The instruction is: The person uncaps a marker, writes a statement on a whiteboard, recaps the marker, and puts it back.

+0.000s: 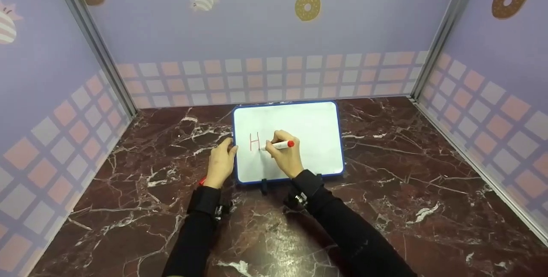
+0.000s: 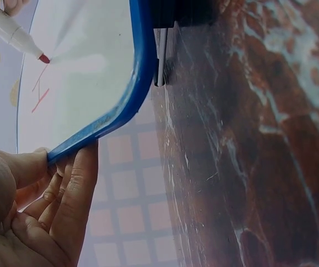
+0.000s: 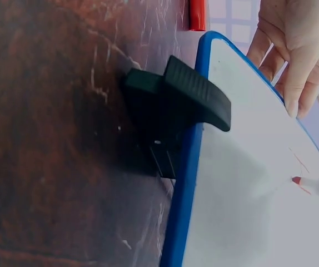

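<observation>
Whiteboard [image 1: 319, 140] stands on tabletop [image 1: 406, 191]; left hand [image 1: 221, 161] pinches its left edge, right hand [image 1: 289, 155] pinches marker [image 1: 281, 144], tip at red H [image 1: 254, 141]. H looks complete; visible remainder unlettered.

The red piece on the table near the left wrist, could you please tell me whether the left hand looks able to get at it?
Probably yes: the red piece lies close to the left hand with nothing visibly blocking it, though that hand would likely first release the whiteboard.
</observation>
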Demonstrator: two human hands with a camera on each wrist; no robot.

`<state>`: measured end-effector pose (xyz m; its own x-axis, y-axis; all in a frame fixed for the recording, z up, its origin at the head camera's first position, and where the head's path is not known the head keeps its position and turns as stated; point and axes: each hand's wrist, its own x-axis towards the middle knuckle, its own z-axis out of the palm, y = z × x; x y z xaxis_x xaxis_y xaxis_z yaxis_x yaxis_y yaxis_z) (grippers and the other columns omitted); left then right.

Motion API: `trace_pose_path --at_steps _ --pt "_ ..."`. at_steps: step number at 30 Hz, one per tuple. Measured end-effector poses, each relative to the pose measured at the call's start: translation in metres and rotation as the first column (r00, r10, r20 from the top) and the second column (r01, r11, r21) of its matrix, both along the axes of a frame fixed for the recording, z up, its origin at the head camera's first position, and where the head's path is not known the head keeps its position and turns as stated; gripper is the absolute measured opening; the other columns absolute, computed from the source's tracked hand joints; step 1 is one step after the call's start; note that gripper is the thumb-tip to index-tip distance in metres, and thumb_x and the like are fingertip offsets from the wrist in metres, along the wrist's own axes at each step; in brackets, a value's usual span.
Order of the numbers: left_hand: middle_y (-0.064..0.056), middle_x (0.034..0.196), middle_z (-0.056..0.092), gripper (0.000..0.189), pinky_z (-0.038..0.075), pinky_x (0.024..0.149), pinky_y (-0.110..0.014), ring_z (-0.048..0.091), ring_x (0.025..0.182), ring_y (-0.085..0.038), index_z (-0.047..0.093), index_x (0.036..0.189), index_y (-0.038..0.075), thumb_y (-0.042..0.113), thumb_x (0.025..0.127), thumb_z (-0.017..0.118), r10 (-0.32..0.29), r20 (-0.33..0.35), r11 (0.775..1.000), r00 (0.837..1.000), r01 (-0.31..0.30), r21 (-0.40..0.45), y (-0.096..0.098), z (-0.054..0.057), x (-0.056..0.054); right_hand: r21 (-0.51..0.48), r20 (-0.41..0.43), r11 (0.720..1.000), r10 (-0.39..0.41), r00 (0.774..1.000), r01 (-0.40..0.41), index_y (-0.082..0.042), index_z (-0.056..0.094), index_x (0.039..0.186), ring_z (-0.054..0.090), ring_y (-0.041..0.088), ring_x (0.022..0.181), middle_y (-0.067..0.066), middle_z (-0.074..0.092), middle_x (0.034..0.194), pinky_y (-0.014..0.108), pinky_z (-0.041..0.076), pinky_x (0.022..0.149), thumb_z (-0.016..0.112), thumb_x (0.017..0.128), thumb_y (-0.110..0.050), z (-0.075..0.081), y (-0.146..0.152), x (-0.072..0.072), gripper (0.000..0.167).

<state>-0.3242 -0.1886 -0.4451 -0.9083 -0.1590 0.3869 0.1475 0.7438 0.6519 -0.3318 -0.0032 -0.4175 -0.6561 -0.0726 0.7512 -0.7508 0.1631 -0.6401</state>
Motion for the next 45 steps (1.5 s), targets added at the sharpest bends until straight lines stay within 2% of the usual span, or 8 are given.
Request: trace_pose_path --at_steps 9,12,18,28,32,37,41,45 --pt "-0.023 0.095 0.069 0.031 0.05 0.071 -0.047 0.064 0.079 -0.035 0.059 0.126 -0.004 0.012 0.1 0.056 -0.012 0.035 0.999 0.999 0.011 0.03 -0.002 0.0 0.002 -0.097 -0.012 0.995 -0.012 1.0 0.011 0.012 0.046 0.064 0.056 0.024 0.046 0.023 0.054 0.063 0.015 0.041 0.049 0.062 0.081 0.019 -0.002 0.004 -0.002 0.024" --pt "-0.023 0.093 0.069 0.029 0.05 0.071 -0.048 0.063 0.078 -0.035 0.059 0.124 -0.005 0.01 0.1 0.057 -0.011 0.017 1.0 1.0 0.01 0.023 -0.002 -0.001 0.002 -0.108 -0.003 0.994 -0.004 1.0 0.004 0.012 0.047 0.065 0.057 0.029 0.047 0.024 0.055 0.063 0.015 0.042 0.05 0.062 0.081 0.018 -0.003 0.005 -0.003 0.023" --pt "-0.023 0.096 0.069 0.03 0.05 0.072 -0.047 0.064 0.079 -0.035 0.059 0.126 -0.004 0.012 0.1 0.056 -0.001 0.048 1.0 0.999 0.0 0.025 -0.002 0.0 0.002 -0.094 0.028 0.995 0.018 0.999 -0.016 0.012 0.048 0.066 0.058 0.037 0.049 0.024 0.058 0.063 0.015 0.043 0.051 0.062 0.082 0.017 -0.006 0.005 -0.004 0.023" --pt "-0.024 0.096 0.07 0.029 0.051 0.074 -0.051 0.066 0.083 -0.037 0.06 0.124 -0.004 0.011 0.099 0.057 0.0 0.003 1.0 1.0 0.0 0.004 0.0 0.001 0.0 -0.137 0.015 0.99 -0.014 1.0 0.016 0.012 0.045 0.064 0.057 0.028 0.047 0.024 0.055 0.062 0.015 0.041 0.05 0.062 0.082 0.018 -0.005 0.012 -0.004 0.025" --pt "-0.024 0.097 0.07 0.029 0.051 0.074 -0.05 0.066 0.083 -0.036 0.06 0.125 -0.004 0.011 0.1 0.057 -0.01 0.011 1.0 1.0 0.01 0.012 0.001 0.002 0.0 -0.131 0.014 0.991 -0.003 1.0 0.005 0.013 0.049 0.066 0.059 0.031 0.049 0.025 0.057 0.065 0.015 0.044 0.051 0.064 0.083 0.016 -0.007 0.011 -0.007 0.023" --pt "-0.022 0.097 0.07 0.028 0.052 0.074 -0.049 0.066 0.083 -0.035 0.06 0.123 -0.004 0.011 0.1 0.056 -0.021 0.003 1.0 1.0 0.021 0.017 0.001 0.002 0.001 -0.114 0.028 0.993 0.023 0.999 -0.02 0.012 0.052 0.069 0.061 0.037 0.052 0.025 0.059 0.068 0.016 0.047 0.051 0.066 0.085 0.012 -0.02 0.006 -0.02 0.022" --pt "-0.023 0.097 0.07 0.028 0.052 0.074 -0.05 0.066 0.082 -0.036 0.06 0.122 -0.005 0.011 0.1 0.057 -0.021 -0.01 1.0 1.0 0.021 0.011 0.0 0.001 0.001 -0.105 0.017 0.994 0.04 0.999 -0.038 0.007 0.053 0.067 0.061 0.029 0.05 0.019 0.061 0.066 0.018 0.046 0.05 0.068 0.087 0.007 -0.03 0.005 -0.027 0.025" --pt "-0.023 0.097 0.07 0.028 0.052 0.074 -0.05 0.066 0.082 -0.036 0.06 0.122 -0.005 0.011 0.099 0.057 -0.017 -0.015 1.0 1.0 0.017 0.005 -0.001 0.002 0.001 -0.098 0.03 0.995 0.037 0.999 -0.034 0.008 0.05 0.065 0.058 0.026 0.048 0.019 0.059 0.063 0.017 0.043 0.049 0.066 0.085 0.01 -0.024 0.008 -0.017 0.026"
